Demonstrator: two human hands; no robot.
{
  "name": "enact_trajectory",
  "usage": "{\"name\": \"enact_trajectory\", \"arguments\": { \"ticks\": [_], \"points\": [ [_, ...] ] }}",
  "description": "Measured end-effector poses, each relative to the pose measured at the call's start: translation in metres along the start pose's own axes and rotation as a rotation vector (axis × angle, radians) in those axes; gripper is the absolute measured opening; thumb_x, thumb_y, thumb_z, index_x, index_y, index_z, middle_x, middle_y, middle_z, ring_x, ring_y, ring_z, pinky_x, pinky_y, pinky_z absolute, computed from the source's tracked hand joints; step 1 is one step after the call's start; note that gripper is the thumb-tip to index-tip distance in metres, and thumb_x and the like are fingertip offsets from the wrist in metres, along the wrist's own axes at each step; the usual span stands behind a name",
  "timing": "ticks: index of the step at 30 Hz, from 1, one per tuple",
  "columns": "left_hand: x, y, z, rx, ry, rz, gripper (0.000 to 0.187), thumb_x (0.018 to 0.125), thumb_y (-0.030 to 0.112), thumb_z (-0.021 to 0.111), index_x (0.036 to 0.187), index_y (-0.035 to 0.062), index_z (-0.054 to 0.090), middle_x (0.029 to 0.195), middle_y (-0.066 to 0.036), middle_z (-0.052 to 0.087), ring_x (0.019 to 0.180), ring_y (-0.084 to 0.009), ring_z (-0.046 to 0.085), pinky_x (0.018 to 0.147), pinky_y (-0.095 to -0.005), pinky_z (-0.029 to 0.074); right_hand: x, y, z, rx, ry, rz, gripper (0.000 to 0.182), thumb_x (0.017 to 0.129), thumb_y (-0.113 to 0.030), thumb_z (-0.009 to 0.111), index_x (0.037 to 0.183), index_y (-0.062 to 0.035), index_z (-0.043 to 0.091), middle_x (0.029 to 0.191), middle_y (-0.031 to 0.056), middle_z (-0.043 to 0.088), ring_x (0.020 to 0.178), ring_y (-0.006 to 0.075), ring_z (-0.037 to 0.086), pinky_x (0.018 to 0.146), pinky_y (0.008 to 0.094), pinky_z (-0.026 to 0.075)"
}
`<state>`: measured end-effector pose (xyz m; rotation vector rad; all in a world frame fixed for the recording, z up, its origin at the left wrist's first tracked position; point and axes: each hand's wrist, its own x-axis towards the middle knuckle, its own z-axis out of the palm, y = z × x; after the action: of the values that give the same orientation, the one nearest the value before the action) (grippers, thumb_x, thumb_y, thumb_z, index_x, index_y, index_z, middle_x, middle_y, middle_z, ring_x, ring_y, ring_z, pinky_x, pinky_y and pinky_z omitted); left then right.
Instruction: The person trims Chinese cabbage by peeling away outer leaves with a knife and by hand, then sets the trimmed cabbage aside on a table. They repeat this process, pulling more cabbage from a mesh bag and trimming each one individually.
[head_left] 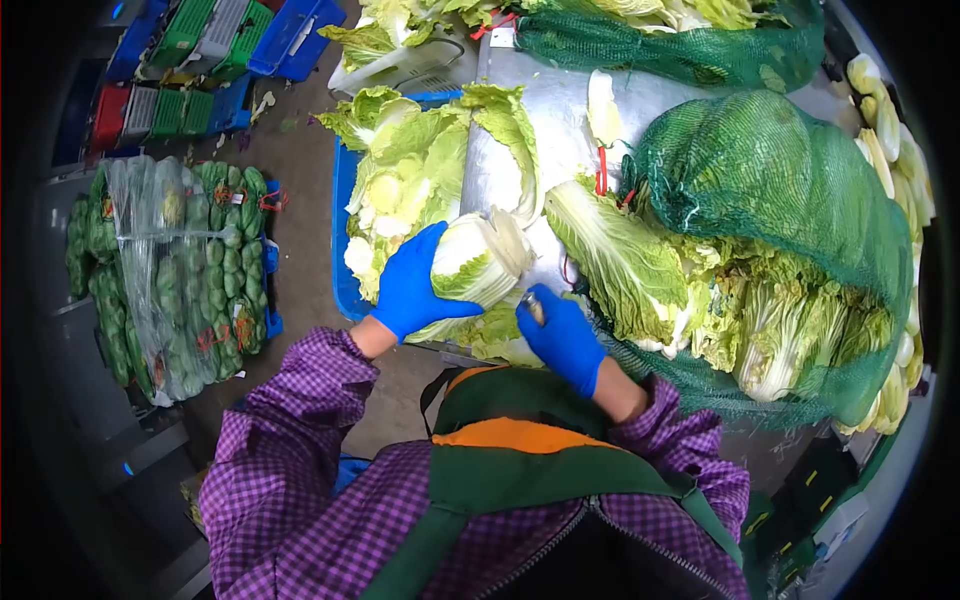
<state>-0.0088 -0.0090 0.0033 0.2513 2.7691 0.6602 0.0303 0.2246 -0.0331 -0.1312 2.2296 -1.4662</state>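
My left hand (415, 285), in a blue glove, is wrapped round the side of a napa cabbage (470, 262) whose pale cut base faces right. My right hand (565, 335), also gloved in blue, is closed just right of that cabbage. A pale, metal-ended handle (535, 308) shows in its fist; it looks like a knife, but the blade is not visible. Loose leaves fill a blue crate (345, 240) under and beyond my left hand. On the metal table, another napa cabbage (620, 265) lies right of my hands.
A green mesh sack (770, 170) with several cabbages spreads over the right side; another mesh sack (650, 50) lies at the back. A white bin (410, 72) with leaves stands far left. Wrapped green sacks (180, 270) and stacked crates (190, 60) stand on the floor at left.
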Motion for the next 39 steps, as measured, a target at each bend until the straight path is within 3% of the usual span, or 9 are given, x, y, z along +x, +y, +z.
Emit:
{"name": "enact_trajectory", "arguments": {
  "ticks": [1,17,24,28,29,30,32,36,39],
  "points": [
    [0.001,0.001,-0.001,0.006,-0.02,-0.018,0.112,0.051,0.054,0.086,0.137,0.0,0.038,0.129,-0.022,0.05,0.118,-0.0369,0.05,0.1,-0.0438,0.04,-0.002,-0.003,0.002,0.0,-0.037,0.011,0.021,0.088,-0.023,0.055,0.098,-0.0043,0.052,0.073,0.0251,0.061,0.066,0.0448,0.059,0.058,0.0517,0.046],
    [0.003,0.001,0.001,0.016,0.001,-0.003,0.112,0.051,0.053,0.086,0.137,0.0,0.038,0.129,-0.022,0.05,0.117,-0.0365,0.051,0.099,-0.0432,0.041,0.025,0.028,0.034,-0.223,0.03,0.067,0.023,0.089,-0.022,0.053,0.105,-0.0058,0.05,0.073,0.0244,0.062,0.067,0.043,0.061,0.061,0.0521,0.047],
    [0.0,0.001,0.003,0.014,-0.002,0.021,0.112,0.051,0.052,0.087,0.137,0.0003,0.038,0.129,-0.022,0.05,0.117,-0.0369,0.051,0.099,-0.0434,0.041,0.029,0.064,0.048,-0.25,-0.138,0.229,0.025,0.088,-0.021,0.05,0.103,-0.0017,0.05,0.085,0.0275,0.063,0.076,0.0436,0.062,0.068,0.0519,0.049],
    [0.001,-0.015,0.004,-0.045,-0.009,-0.005,0.112,0.052,0.056,0.084,0.138,0.0019,0.037,0.128,-0.021,0.051,0.116,-0.0366,0.051,0.098,-0.0435,0.041,0.043,0.071,0.048,-0.204,-0.056,0.09,0.026,0.087,-0.019,0.049,0.103,0.0016,0.051,0.08,0.0271,0.063,0.073,0.0442,0.062,0.069,0.0513,0.05],
    [0.005,-0.024,0.002,-0.104,-0.043,-0.01,0.112,0.052,0.055,0.085,0.139,0.002,0.036,0.129,-0.02,0.051,0.117,-0.0356,0.051,0.099,-0.043,0.041,0.045,0.064,0.039,0.144,-0.209,0.317,0.026,0.089,-0.023,0.054,0.102,-0.0003,0.053,0.076,0.0159,0.064,0.053,0.0238,0.061,0.046,0.0364,0.049],
    [0.007,-0.033,-0.001,-0.161,-0.079,-0.017,0.113,0.052,0.054,0.086,0.139,0.0022,0.036,0.129,-0.02,0.051,0.119,-0.0346,0.05,0.1,-0.0426,0.04,0.046,0.055,0.033,0.139,-0.207,0.307,0.026,0.089,-0.023,0.054,0.102,-0.0003,0.053,0.076,0.0159,0.064,0.053,0.0238,0.061,0.046,0.0364,0.049],
    [0.004,-0.047,-0.001,-0.254,-0.071,-0.015,0.114,0.052,0.051,0.087,0.141,0.0024,0.034,0.131,-0.019,0.05,0.12,-0.0329,0.049,0.102,-0.0418,0.039,0.045,0.043,0.028,0.676,-0.291,0.385,0.024,0.089,-0.023,0.059,0.099,-0.0016,0.055,0.065,0.0074,0.058,0.046,0.0125,0.052,0.039,0.0262,0.042],
    [-0.01,-0.03,-0.013,-0.299,0.007,-0.032,0.113,0.053,0.047,0.089,0.141,0.0014,0.033,0.132,-0.018,0.049,0.123,-0.0312,0.047,0.104,-0.041,0.037,0.046,0.017,0.013,0.837,-0.269,0.298,0.024,0.089,-0.025,0.06,0.094,-0.0027,0.055,0.052,0.0039,0.048,0.039,0.0128,0.046,0.036,0.0266,0.037],
    [-0.023,-0.012,-0.017,-0.535,0.134,-0.016,0.105,0.062,0.044,0.085,0.142,0.001,0.033,0.135,-0.016,0.046,0.126,-0.0282,0.044,0.106,-0.0387,0.034,0.042,-0.046,-0.031,0.599,-0.063,0.285,0.032,0.086,-0.032,0.067,0.081,-0.0032,0.056,0.05,0.0038,0.048,0.037,0.0114,0.044,0.037,0.0261,0.036]
  ]
}}
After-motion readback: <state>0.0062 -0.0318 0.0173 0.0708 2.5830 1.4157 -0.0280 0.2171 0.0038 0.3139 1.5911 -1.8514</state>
